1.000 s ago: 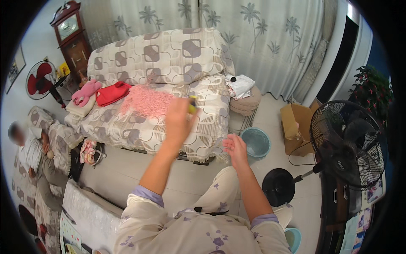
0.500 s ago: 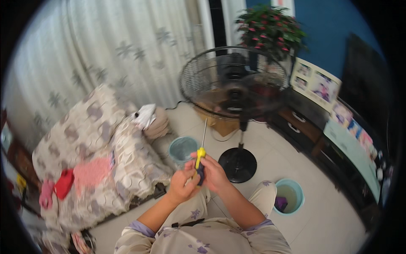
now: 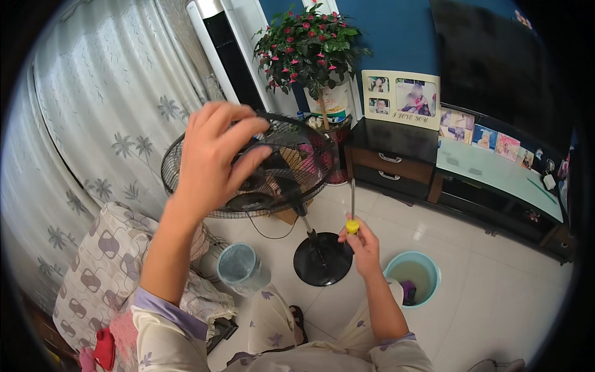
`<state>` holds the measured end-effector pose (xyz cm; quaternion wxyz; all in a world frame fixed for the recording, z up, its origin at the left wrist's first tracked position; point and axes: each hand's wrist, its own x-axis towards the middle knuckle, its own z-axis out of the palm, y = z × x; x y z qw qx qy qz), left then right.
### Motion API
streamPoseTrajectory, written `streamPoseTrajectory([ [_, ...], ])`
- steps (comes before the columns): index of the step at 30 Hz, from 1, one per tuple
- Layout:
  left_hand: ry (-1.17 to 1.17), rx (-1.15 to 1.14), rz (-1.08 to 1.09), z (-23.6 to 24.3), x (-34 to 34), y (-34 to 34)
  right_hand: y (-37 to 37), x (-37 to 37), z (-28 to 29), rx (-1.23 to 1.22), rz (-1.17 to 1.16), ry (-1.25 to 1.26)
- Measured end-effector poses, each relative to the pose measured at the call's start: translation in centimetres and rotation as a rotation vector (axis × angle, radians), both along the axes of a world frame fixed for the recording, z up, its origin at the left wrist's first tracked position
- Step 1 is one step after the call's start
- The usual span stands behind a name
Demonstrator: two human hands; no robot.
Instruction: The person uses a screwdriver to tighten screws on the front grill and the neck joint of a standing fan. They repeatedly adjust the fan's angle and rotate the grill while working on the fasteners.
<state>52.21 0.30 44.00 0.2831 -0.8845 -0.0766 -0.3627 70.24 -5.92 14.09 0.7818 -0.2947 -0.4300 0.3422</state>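
Observation:
My left hand (image 3: 211,152) is raised in front of the upper left side of a black pedestal fan (image 3: 186,162). Its thumb and fingers are apart and curved, with nothing visible between them. Part of the fan's wire cage is hidden behind that hand and wrist; whether they touch it I cannot tell. A screwdriver (image 3: 352,225) with a yellow collar is gripped in my right hand (image 3: 367,249), its long metal shaft pointing up. That hand is to the right of the fan's round base (image 3: 323,273), below the level of the cage.
A light blue bucket (image 3: 434,291) of cloudy water with a purple cloth stands at the right. At left are a translucent bin (image 3: 251,280) and a cloth-covered sofa (image 3: 99,266). A flowering plant (image 3: 310,46) and a low black cabinet (image 3: 396,141) stand behind.
My hands have moved apart: the left let go of the screwdriver and rose to the fan, while the right carried it rightward. My view has turned to the right.

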Motion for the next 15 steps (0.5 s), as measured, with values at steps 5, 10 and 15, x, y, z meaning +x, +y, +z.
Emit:
streamPoseTrajectory([
  [5, 0.238, -0.245, 0.179, 2.4, 4.2, 3.1, 4.3, 3.6, 0.4, 0.029, -0.059, 0.016],
  [10, 0.231, -0.450, 0.210, 2.2, 4.4, 4.4, 7.4, 4.6, 0.3, 0.016, -0.109, -0.050],
  [15, 0.256, -0.519, 0.173, 2.5, 4.9, 4.1, 9.3, 5.8, 0.3, 0.037, -0.118, -0.056],
])
